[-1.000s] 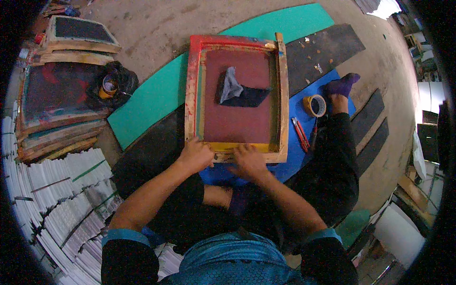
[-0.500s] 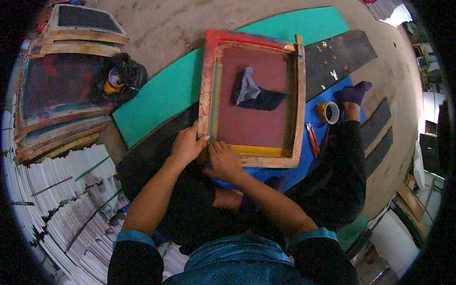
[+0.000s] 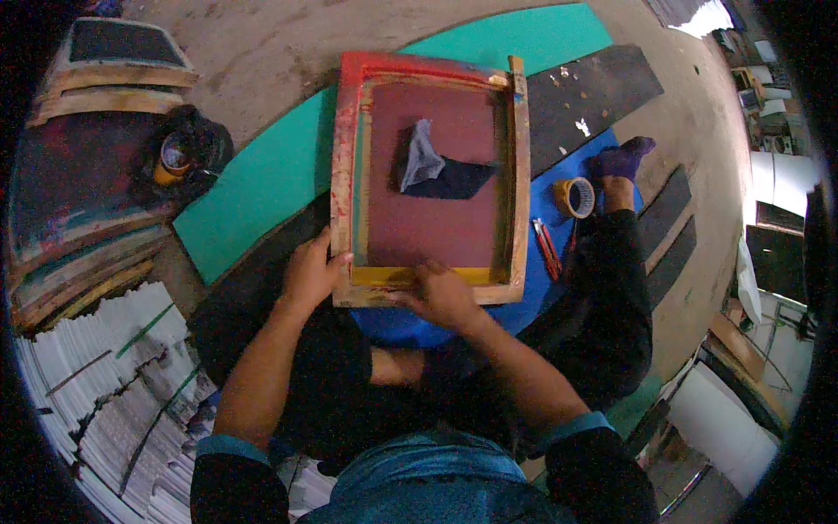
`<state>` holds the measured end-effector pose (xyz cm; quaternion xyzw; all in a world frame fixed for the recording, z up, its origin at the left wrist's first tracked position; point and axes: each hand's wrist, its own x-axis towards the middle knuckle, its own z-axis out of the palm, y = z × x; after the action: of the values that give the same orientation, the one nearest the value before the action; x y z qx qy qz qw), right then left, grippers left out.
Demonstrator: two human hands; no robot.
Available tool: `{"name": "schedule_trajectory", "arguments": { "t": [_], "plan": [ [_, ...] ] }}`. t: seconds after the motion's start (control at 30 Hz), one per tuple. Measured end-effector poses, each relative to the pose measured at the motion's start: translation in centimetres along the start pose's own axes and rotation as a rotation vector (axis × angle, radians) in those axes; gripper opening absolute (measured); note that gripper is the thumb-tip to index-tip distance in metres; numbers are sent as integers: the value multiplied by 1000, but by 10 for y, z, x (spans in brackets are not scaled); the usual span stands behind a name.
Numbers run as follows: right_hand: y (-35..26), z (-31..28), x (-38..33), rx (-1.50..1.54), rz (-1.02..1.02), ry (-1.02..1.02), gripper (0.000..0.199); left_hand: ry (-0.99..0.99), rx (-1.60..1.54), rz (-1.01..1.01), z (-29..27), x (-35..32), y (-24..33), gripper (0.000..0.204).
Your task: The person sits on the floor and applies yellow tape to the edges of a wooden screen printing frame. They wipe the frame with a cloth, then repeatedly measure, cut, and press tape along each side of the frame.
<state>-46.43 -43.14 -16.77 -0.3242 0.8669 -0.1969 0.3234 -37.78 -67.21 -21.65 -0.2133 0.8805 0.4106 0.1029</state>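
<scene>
Upper left: stacked frames (image 3: pixel 83 188), a tin (image 3: pixel 173 160) beside them. Lower left: white sheets (image 3: pixel 96 367). Centre: wooden screen frame (image 3: pixel 429 175) lying over green mat (image 3: pixel 262 188), grey and dark rag (image 3: pixel 432 168) on its mesh. Left hand (image 3: pixel 310 273) gripping the frame's lower left corner; right hand (image 3: pixel 441 293) closed over its bottom rail. Right of frame: red pens (image 3: pixel 547 248), tape roll (image 3: pixel 578 197).

Brightness: dim, with muted, bluish colours.
Light source: daylight glare blown out at the far right, well beyond the fingers (image 3: pixel 434 272).
Shadows: soft and weak below the forearms.
Focus: fair around the fingers, softer outward.
Edges: strong fisheye bending, black vignette corners.
</scene>
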Motion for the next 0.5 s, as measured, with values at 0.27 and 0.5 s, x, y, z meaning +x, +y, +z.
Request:
{"name": "schedule_trajectory", "arguments": {
  "t": [0.27, 0.5],
  "plan": [
    [88, -17, -48, -354, 223, -55, 50, 31, 118, -23, -7, -5, 10, 52],
    [97, -7, -47, -681, 58, -17, 54, 75, 118, -28, 5, -6, -9, 48]
  ]
}}
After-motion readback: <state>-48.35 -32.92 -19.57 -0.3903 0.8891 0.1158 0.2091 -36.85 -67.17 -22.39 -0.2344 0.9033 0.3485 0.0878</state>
